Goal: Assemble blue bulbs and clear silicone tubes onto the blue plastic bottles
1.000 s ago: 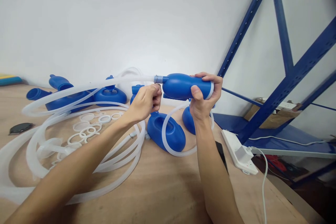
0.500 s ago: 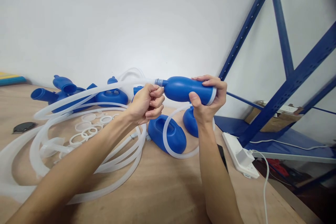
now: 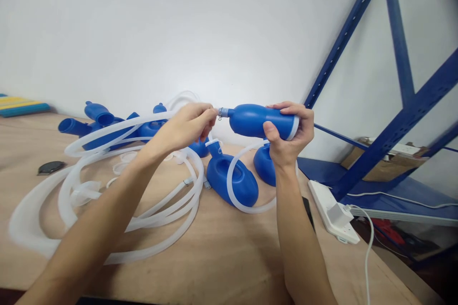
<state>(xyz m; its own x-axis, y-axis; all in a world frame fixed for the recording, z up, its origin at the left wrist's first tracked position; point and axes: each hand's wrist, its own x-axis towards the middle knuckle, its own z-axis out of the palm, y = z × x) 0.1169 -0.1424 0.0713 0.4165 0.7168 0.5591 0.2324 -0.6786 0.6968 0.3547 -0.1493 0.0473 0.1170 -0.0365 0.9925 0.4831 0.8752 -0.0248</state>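
My right hand (image 3: 291, 131) is wrapped round the wide end of a blue bottle (image 3: 254, 120), which lies sideways in the air with its neck to the left. A small metal clip (image 3: 220, 114) sits round the joint at the neck. Just left of the clip, my left hand (image 3: 196, 121) has its fingers closed on the end of a translucent hose (image 3: 143, 118). The hose runs left and coils on the wooden table (image 3: 229, 257). Under the held bottle, another blue bottle (image 3: 234, 182) with a handle hole lies on the table.
More blue bottles (image 3: 98, 113) lie at the back left, near white rings (image 3: 119, 168) and a dark round object (image 3: 50, 167). A white power strip (image 3: 331, 214) with a plug stands at the right, beside a blue metal rack (image 3: 397, 119). Yellow and blue strips (image 3: 23, 106) are far left.
My left hand has moved slightly left and up from beside the neck onto the hose end, uncovering the clip. The whole view has shifted a little, so the table things appear further right.
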